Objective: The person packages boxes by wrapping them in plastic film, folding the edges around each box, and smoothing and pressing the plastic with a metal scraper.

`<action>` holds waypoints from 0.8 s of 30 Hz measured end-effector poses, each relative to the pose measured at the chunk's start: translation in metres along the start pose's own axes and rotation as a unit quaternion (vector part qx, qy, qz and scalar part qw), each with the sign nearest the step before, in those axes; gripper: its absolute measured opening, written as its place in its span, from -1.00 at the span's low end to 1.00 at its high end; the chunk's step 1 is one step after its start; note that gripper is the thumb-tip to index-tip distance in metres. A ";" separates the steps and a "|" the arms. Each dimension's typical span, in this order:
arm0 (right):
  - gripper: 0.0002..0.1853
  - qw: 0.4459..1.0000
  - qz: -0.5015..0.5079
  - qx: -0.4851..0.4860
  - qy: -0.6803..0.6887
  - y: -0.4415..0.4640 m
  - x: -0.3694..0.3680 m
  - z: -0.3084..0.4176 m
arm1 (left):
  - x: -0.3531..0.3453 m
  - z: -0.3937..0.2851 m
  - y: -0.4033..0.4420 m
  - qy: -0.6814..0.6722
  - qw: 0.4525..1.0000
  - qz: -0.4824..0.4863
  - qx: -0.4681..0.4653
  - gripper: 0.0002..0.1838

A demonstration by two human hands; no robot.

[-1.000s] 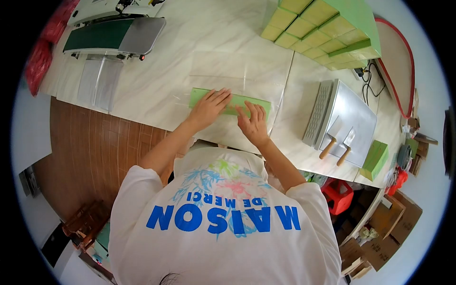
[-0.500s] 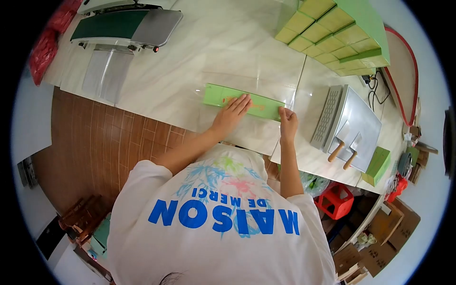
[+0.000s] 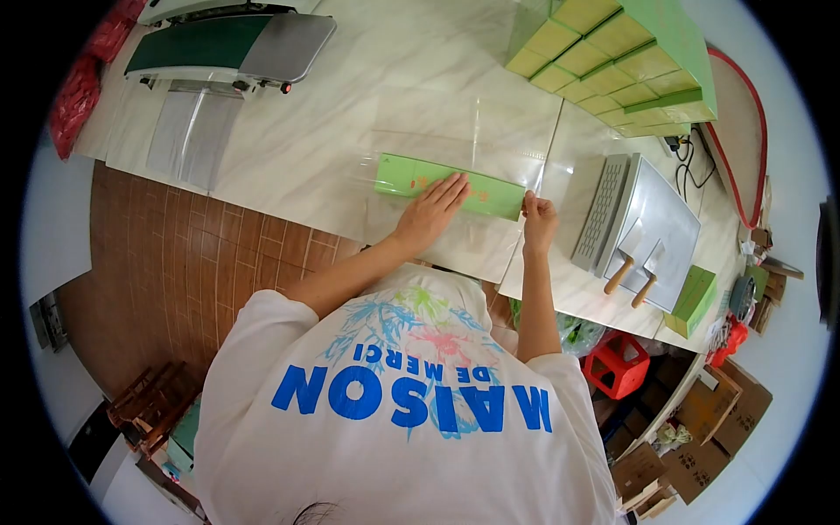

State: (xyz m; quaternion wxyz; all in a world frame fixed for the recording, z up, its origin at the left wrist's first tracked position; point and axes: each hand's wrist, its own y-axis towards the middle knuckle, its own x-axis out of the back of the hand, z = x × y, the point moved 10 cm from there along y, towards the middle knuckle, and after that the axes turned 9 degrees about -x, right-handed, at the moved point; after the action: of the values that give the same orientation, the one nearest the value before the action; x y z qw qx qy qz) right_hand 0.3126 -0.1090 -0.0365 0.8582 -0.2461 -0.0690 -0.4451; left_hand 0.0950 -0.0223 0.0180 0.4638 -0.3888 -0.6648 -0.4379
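A long green box lies on the marble-patterned table, with clear plastic film around it and spread beyond its far side. My left hand rests flat on the middle of the box, fingers stretched out over the printing. At the box's right end my right hand is closed in a pinch. What sits between its fingertips is too small and clear to make out.
Stacked green boxes stand at the back right. Two wooden-handled scrapers lie on a metal-topped device to the right. A machine with a green belt and more clear film are at the left.
My right hand has moved from over the box to its right end and closed. My left hand has flattened on the box's middle. The camera view has shifted slightly.
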 end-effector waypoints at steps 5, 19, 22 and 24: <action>-0.67 0.999 0.007 -0.041 0.007 -0.006 0.000 0.003 | 0.003 0.006 -0.002 -0.058 0.997 -0.008 0.043 -0.40; -0.81 0.887 0.087 0.302 -0.338 -0.070 0.010 0.051 | 0.007 0.019 0.002 -0.137 0.989 0.015 0.056 -0.44; -0.86 0.873 0.051 0.352 -0.334 -0.082 0.016 0.076 | 0.003 0.024 0.001 -0.150 0.987 0.016 0.052 -0.45; -0.88 0.882 0.021 0.358 -0.307 -0.083 0.023 0.085 | 0.006 0.026 0.001 -0.162 0.986 0.011 0.045 -0.45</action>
State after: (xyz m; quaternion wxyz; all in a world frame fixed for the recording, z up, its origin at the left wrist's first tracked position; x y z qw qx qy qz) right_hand 0.2688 -0.1247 0.0746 0.8329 -0.0479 -0.4784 -0.2740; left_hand 0.0872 0.0026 0.0187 0.3717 -0.4408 -0.7459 -0.3335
